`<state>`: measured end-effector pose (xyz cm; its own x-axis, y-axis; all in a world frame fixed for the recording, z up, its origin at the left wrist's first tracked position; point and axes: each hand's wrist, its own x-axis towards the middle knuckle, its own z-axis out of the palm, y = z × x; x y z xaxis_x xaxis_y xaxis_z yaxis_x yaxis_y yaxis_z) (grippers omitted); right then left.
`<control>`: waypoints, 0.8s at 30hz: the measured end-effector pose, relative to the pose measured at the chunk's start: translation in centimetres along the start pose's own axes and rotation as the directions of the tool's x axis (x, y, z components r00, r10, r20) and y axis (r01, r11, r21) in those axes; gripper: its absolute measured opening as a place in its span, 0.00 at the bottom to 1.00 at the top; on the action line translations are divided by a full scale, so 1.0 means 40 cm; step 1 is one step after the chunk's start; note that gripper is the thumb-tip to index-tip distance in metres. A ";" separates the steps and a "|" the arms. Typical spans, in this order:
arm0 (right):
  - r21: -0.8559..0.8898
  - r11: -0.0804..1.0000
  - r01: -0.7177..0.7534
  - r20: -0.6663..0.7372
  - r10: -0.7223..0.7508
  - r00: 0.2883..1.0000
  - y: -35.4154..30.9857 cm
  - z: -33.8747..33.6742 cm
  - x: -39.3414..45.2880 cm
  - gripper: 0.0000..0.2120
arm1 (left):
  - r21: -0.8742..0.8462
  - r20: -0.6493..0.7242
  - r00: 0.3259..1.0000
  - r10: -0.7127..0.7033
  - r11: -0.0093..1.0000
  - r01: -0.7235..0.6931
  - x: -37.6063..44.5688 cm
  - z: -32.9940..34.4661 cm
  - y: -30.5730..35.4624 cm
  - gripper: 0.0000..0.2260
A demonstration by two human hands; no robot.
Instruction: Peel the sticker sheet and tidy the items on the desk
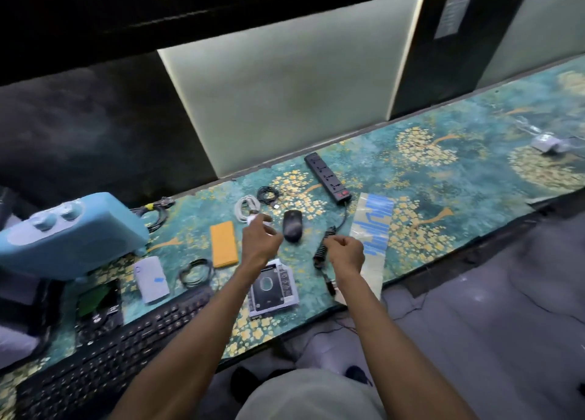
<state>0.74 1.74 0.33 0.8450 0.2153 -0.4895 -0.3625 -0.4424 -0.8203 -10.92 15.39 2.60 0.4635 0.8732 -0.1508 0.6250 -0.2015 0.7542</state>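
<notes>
The left hand (259, 239) pinches a white plug (253, 219); the right hand (346, 250) grips the bundled black cord (323, 248). Tugging could drag the power strip (327, 177) beyond it.

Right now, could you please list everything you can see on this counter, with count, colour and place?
power strip: 1, black, back centre
mouse: 1, black, centre
bundled cord: 1, black, by right hand
white cable: 1, white, coiled, by left hand
black cables: 3 coils, black, back and left
pad: 1, orange, left of centre
drive tray: 1, silver, front
plastic bag: 1, clear and blue, right
keyboard: 1, black, front left
blue case: 1, light blue, far left
left hand: pinches white cable end
right hand: grips bundled cord
</notes>
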 end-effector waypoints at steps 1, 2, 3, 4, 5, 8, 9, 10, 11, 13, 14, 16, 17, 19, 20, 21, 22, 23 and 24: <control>-0.072 0.997 -0.021 -0.129 0.012 0.992 0.019 -0.036 0.016 0.04 | -0.009 0.100 0.995 -0.015 1.000 0.016 -0.017 0.051 0.018 0.15; -0.119 0.990 -0.079 -0.236 0.049 0.971 0.042 -0.082 0.032 0.06 | -0.024 0.219 0.974 -0.051 0.998 0.058 -0.034 0.112 0.032 0.14; -0.127 0.979 -0.160 -0.294 0.117 0.949 0.064 -0.117 0.043 0.11 | -0.036 0.338 0.935 -0.110 0.991 0.130 -0.055 0.163 0.041 0.13; -0.097 0.965 -0.242 -0.309 0.202 0.930 0.089 -0.147 0.058 0.17 | -0.023 0.444 0.882 -0.156 0.982 0.186 -0.074 0.213 0.045 0.12; -0.046 0.951 -0.304 -0.280 0.280 0.918 0.111 -0.177 0.069 0.24 | 0.017 0.516 0.837 -0.182 0.979 0.203 -0.094 0.264 0.051 0.14; 0.060 0.934 -0.353 -0.159 0.358 0.920 0.161 -0.199 0.072 0.37 | 0.114 0.563 0.803 -0.196 0.981 0.159 -0.118 0.341 0.038 0.25; 0.076 0.930 -0.360 -0.160 0.368 0.916 0.167 -0.212 0.068 0.37 | 0.127 0.552 0.811 -0.193 0.981 0.147 -0.123 0.349 0.045 0.25; 0.082 0.931 -0.355 -0.168 0.364 0.916 0.167 -0.224 0.067 0.35 | 0.125 0.543 0.817 -0.194 0.981 0.150 -0.119 0.352 0.047 0.24; 0.079 0.940 -0.332 -0.165 0.341 0.926 0.164 -0.239 0.068 0.32 | 0.119 0.538 0.819 -0.197 0.980 0.157 -0.113 0.350 0.052 0.19; 0.079 0.962 -0.262 -0.098 0.269 0.958 0.150 -0.267 0.071 0.23 | 0.099 0.509 0.834 -0.214 0.977 0.190 -0.104 0.344 0.060 0.08; 0.113 0.971 -0.209 -0.035 0.214 0.976 0.140 -0.282 0.073 0.19 | 0.066 0.483 0.847 -0.224 0.973 0.220 -0.101 0.343 0.063 0.09; 0.285 0.943 -0.172 0.161 0.130 0.978 0.117 -0.294 0.066 0.15 | -0.029 0.429 0.861 -0.273 0.949 0.315 -0.094 0.330 0.074 0.13; 0.356 0.912 -0.202 0.275 0.105 0.956 0.107 -0.295 0.056 0.14 | -0.103 0.415 0.859 -0.298 0.923 0.370 -0.096 0.321 0.085 0.15; 0.395 0.871 -0.293 0.450 0.095 0.888 0.097 -0.291 0.034 0.14 | -0.269 0.461 0.816 -0.349 0.821 0.503 -0.090 0.292 0.102 0.17; 0.389 0.860 -0.330 0.511 0.097 0.854 0.099 -0.287 0.027 0.15 | -0.330 0.513 0.787 -0.344 0.767 0.550 -0.083 0.277 0.109 0.18; 0.382 0.853 -0.357 0.562 0.092 0.822 0.102 -0.283 0.020 0.14 | -0.369 0.559 0.761 -0.328 0.724 0.583 -0.076 0.262 0.111 0.17; 0.379 0.843 -0.382 0.604 0.087 0.792 0.102 -0.278 0.010 0.13 | -0.411 0.581 0.759 -0.293 0.700 0.585 -0.069 0.244 0.109 0.16; 0.387 0.832 -0.398 0.622 0.083 0.778 0.100 -0.275 0.002 0.12 | -0.432 0.585 0.764 -0.272 0.693 0.577 -0.067 0.226 0.109 0.12; 0.403 0.822 -0.404 0.632 0.070 0.772 0.094 -0.270 -0.005 0.10 | -0.457 0.564 0.785 -0.257 0.694 0.556 -0.067 0.204 0.108 0.11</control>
<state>3.46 -9.35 0.54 0.3786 0.6855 -0.6219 -0.7972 -0.0999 -0.5954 -4.34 8.55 1.05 0.5576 0.4866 -0.6725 0.4044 0.5482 0.7321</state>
